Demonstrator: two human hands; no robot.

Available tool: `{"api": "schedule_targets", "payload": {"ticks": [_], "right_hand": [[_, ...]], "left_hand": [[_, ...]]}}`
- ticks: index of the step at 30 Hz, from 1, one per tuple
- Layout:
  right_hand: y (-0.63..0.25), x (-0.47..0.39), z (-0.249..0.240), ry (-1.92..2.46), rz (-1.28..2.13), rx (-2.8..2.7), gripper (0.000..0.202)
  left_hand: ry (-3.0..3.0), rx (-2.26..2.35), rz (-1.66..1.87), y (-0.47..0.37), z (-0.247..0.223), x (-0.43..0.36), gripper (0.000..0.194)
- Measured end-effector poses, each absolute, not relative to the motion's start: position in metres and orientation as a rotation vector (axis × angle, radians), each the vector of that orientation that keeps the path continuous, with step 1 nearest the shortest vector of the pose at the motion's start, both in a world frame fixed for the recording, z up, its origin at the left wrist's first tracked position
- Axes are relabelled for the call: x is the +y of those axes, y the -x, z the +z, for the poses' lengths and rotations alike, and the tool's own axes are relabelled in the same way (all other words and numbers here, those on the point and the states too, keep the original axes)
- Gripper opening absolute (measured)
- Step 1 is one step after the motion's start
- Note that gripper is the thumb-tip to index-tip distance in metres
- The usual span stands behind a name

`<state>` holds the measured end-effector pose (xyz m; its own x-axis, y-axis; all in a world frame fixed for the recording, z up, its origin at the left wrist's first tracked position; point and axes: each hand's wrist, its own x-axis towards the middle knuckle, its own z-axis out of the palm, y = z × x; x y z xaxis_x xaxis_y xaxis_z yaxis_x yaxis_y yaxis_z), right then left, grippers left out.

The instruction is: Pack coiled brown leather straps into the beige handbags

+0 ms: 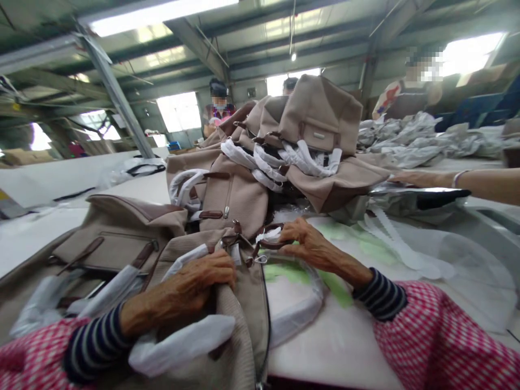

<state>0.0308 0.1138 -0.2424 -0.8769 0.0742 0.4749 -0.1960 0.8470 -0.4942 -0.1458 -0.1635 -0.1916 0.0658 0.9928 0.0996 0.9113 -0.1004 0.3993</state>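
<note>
A taupe ribbed bag [244,330] with a dark zipper edge lies directly before me. My left hand [187,284] is closed on its upper edge, fingers curled into the fabric. Just to the right, my right hand [311,246] pinches a short brown strap [257,246] partly covered in white wrapping. A small metal clasp [261,259] hangs by that strap. White-wrapped handles loop out from the bag, one handle [182,346] below my left wrist and another handle [303,319] on the table to the right.
Another taupe bag [117,238] lies at left, and a heap of similar bags [320,116] rises ahead. Green patches [337,287] and clear plastic [467,271] lie on the white table [333,346]. A co-worker's arm [483,184] reaches in from the right; other people stand behind.
</note>
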Motion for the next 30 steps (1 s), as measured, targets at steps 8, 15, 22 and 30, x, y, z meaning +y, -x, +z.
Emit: {"api": "schedule_targets", "payload": {"ticks": [8, 15, 22, 30], "right_hand": [[-0.053, 0.097, -0.236, -0.057, 0.285, -2.42, 0.009], [-0.05, 0.088, -0.236, -0.015, 0.241, -2.238, 0.013], [-0.049, 0.082, -0.235, 0.068, 0.201, -2.145, 0.01], [-0.04, 0.075, -0.245, 0.105, 0.053, -2.136, 0.007]], "left_hand": [[-1.397, 1.776, 0.939, 0.16, -0.163, -0.132, 0.039], [-1.394, 1.743, 1.014, 0.146, -0.166, -0.072, 0.055], [-1.113, 1.328, 1.258, 0.134, -0.189, -0.052, 0.052], [-0.991, 1.296, 1.544, 0.105, -0.228, -0.041, 0.041]]}}
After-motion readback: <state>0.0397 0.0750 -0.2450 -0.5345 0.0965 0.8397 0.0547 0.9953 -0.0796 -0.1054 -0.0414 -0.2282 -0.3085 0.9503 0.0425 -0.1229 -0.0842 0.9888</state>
